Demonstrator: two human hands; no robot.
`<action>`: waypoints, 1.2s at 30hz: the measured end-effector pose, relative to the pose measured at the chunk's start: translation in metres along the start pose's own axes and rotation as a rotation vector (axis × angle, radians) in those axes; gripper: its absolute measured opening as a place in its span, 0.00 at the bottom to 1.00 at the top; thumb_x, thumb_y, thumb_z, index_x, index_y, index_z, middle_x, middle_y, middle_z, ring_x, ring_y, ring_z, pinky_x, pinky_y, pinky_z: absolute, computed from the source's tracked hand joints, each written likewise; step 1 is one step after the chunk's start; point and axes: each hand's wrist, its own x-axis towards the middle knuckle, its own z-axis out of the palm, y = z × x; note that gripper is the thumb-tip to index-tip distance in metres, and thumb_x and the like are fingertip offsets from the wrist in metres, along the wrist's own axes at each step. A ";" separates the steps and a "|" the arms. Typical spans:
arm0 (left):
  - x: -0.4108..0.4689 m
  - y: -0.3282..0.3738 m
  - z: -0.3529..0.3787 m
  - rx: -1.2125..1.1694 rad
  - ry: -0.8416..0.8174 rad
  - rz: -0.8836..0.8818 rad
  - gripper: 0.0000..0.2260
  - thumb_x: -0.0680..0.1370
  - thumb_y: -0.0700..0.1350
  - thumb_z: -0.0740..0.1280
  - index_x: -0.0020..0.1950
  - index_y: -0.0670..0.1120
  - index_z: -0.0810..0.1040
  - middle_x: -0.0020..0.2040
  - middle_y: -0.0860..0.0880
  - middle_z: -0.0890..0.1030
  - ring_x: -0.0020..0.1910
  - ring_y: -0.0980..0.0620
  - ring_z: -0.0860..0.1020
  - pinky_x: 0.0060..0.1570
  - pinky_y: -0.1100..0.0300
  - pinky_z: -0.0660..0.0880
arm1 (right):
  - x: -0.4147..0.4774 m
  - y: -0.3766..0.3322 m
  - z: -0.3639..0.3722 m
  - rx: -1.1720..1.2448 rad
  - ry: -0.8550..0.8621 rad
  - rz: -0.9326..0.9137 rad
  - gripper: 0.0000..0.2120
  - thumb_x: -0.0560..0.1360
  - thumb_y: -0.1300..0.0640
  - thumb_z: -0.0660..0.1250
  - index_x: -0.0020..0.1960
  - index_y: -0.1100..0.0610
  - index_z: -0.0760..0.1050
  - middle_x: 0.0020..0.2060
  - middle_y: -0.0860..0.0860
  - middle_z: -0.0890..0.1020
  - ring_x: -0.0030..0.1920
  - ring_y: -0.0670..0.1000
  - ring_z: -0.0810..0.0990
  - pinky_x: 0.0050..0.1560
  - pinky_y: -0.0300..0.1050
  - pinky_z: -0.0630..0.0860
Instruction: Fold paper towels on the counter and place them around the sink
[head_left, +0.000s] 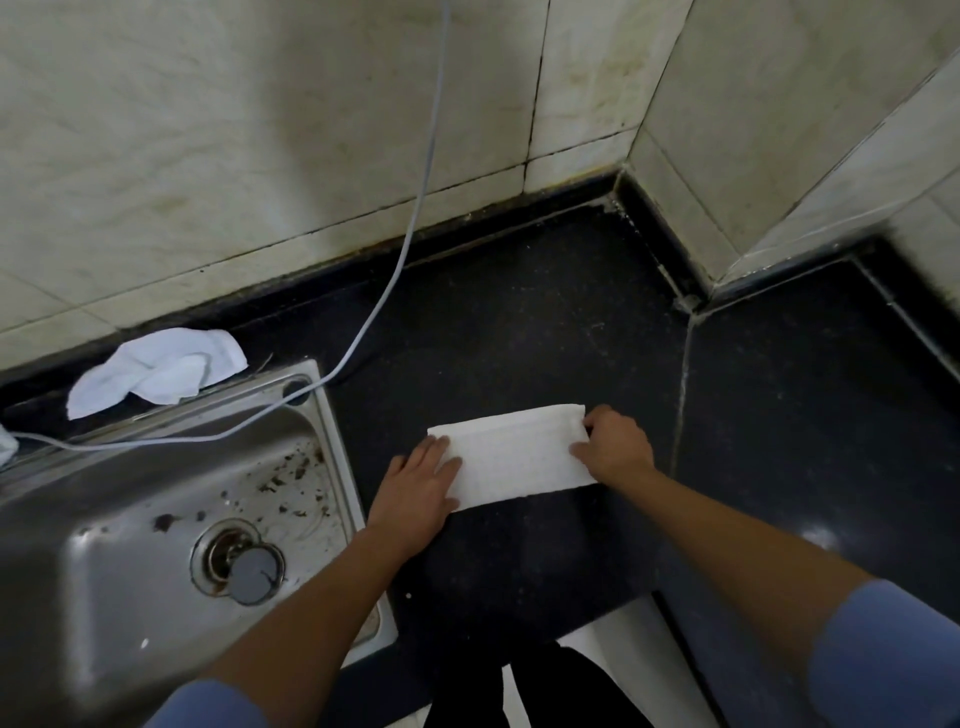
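Folding was under way: a paper towel (517, 457) lay on the dark counter (545, 322) beside the sink (332, 415); left hand (421, 488) pressed flat, right hand (615, 447) pinched its edge. Creasing, then placing, seemed next.

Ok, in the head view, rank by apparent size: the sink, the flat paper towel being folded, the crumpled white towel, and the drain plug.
1. Sink, largest by far.
2. Flat paper towel under both hands.
3. Crumpled white towel, close to the flat one; it lies farther away, so that ranking is unsure.
4. Drain plug, smallest.
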 end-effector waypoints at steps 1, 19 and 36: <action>0.000 0.000 -0.002 0.015 -0.010 0.003 0.26 0.79 0.52 0.61 0.76 0.50 0.59 0.79 0.46 0.50 0.77 0.47 0.49 0.73 0.49 0.54 | 0.002 -0.001 0.000 0.062 -0.019 0.047 0.17 0.72 0.55 0.70 0.59 0.59 0.73 0.53 0.56 0.79 0.51 0.57 0.79 0.45 0.45 0.74; -0.058 -0.045 0.003 -0.258 0.237 -0.216 0.15 0.75 0.45 0.68 0.61 0.44 0.77 0.59 0.44 0.75 0.58 0.44 0.74 0.57 0.52 0.71 | -0.033 -0.117 0.044 0.252 -0.211 -0.122 0.10 0.71 0.58 0.71 0.51 0.56 0.76 0.49 0.53 0.81 0.51 0.54 0.80 0.46 0.44 0.75; -0.008 -0.003 -0.010 -0.069 0.076 0.060 0.26 0.80 0.51 0.59 0.77 0.47 0.56 0.79 0.45 0.48 0.77 0.46 0.49 0.73 0.48 0.55 | -0.028 -0.049 0.047 -0.450 0.217 -0.790 0.26 0.72 0.55 0.71 0.68 0.60 0.72 0.68 0.58 0.73 0.67 0.59 0.73 0.54 0.54 0.77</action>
